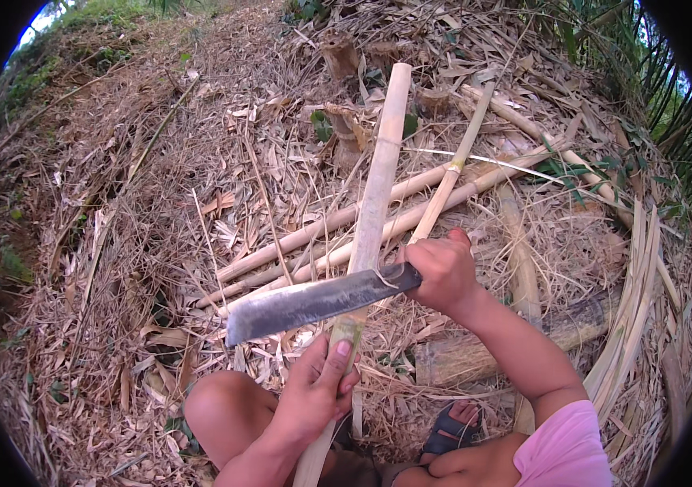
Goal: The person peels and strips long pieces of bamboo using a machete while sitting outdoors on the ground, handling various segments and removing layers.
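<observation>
While the left hand (319, 381) grips the lower part of a long pale pole (374, 195), fingers curled round it and thumb laid along its upper face, the right hand (442, 272) is closed in a fist on the handle of a broad knife (305, 310), just to the right of the pole. The blade lies across the pole above the left hand, its squared tip well out to the left; whether its edge bites into the wood cannot be told. A thin curl of shaving (384, 280) clings to the blade near the handle. The pole slants up and away between the person's legs, with a bent knee (220, 406) to the left of its lower end and a foot in a dark sandal (453, 428) to the right. A pink sleeve (565, 446) covers the upper right arm, farther to the right. Beyond the knife, several cut poles (313, 237) lie on the ground, passing behind the pole, and a slimmer stick (460, 158) slopes to its right. Right of its lower half rests a thick log (484, 359), with a sheaf of split strips (628, 325) farther out. Near its far end stand stumps (339, 57), and dry leaves (127, 219) spread all around.
</observation>
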`<state>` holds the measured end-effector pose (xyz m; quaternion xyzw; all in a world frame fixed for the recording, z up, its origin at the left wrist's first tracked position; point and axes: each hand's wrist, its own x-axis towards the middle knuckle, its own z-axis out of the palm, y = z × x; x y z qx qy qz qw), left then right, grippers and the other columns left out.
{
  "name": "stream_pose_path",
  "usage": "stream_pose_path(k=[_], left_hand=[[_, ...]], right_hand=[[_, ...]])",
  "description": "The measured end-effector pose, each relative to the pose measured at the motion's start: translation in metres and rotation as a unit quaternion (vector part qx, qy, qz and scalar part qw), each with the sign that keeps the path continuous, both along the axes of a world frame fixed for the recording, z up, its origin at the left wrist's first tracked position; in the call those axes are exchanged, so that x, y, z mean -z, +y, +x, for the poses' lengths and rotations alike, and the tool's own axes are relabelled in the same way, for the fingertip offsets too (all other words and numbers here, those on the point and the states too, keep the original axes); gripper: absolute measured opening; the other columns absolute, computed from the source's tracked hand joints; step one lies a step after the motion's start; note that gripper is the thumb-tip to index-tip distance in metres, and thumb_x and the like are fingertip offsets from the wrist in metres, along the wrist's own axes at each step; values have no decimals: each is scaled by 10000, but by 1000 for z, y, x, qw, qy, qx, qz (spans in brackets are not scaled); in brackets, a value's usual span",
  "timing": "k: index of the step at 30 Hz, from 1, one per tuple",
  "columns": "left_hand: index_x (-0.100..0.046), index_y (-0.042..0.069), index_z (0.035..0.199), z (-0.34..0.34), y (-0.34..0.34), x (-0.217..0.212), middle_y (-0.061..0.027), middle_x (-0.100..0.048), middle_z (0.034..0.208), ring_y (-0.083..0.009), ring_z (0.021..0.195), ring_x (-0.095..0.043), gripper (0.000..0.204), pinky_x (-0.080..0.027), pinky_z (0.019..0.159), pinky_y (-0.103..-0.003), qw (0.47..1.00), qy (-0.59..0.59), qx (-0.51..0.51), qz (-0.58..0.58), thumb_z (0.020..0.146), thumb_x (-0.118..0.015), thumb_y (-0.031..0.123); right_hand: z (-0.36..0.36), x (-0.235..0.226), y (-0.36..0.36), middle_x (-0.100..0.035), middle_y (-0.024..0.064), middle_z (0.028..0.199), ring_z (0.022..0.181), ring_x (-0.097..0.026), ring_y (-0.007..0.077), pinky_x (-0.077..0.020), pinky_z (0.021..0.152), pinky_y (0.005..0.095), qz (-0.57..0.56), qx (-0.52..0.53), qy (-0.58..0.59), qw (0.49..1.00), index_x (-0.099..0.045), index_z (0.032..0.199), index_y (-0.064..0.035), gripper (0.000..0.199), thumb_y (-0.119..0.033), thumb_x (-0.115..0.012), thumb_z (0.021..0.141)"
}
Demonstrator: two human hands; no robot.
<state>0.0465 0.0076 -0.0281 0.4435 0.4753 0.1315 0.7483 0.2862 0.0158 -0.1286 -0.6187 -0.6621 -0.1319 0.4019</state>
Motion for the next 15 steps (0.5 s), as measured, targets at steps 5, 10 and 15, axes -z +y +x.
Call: stream_pose_path(k=[5,10,15], left_hand=[[-472,65,1028,7,-1,3,12,-403,657,-60,436,-320,284,-307,395,-211,1000,-2,14,0,1050,-451,348],[-486,71,1013,-8,-10,1,9,-428,644,-67,428,-338,263,-318,377,-210,1000,8,9,-9,1046,-462,331],[-508,66,1016,0,-13,-6,5,-459,651,-71,438,-393,223,-324,386,-206,1000,13,12,-6,1046,-467,283]], right_hand=[[15,-2,4,-549,3,556,511,-595,200,-355,604,360,48,-15,-47,998,-566,641,-159,153,-156,-692,728],[99,18,15,-634,114,646,556,-607,304,-436,619,426,-173,204,133,954,-660,715,-83,151,-197,-662,814],[118,-1,-11,-649,187,648,611,-654,358,-503,580,432,-116,279,146,942,-715,851,-22,265,-283,-671,842]])
